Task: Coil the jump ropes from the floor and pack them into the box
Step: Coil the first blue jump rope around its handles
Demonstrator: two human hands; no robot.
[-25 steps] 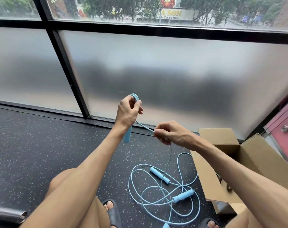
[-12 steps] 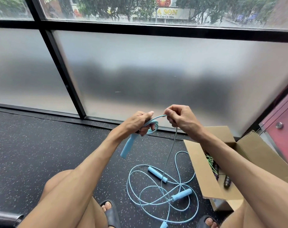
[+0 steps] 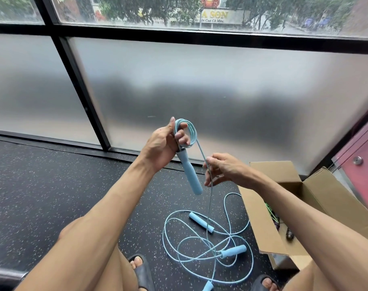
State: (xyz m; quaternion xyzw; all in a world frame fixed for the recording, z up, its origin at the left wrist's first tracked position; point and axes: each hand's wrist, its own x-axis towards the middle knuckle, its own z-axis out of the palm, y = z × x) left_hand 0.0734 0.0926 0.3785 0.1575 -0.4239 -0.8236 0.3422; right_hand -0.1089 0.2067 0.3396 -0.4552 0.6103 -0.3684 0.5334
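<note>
My left hand grips a light blue jump rope handle that hangs downward, with several small loops of the blue cord wound around its fingers. My right hand pinches the same cord just below the coil, and the cord runs straight down from it to the floor. There, loose blue rope lies tangled with three more blue handles. An open cardboard box stands on the floor at the right, with green and dark ropes inside.
The speckled black rubber floor ends at a frosted window wall with black frames. My knees and sandalled feet are at the bottom. A red door stands at the far right, and a metal bar lies at the bottom left.
My left hand rose and turned upright with more loops on its fingers. My right hand laid a loop over it, then dropped down along the cord to a lower grip.
</note>
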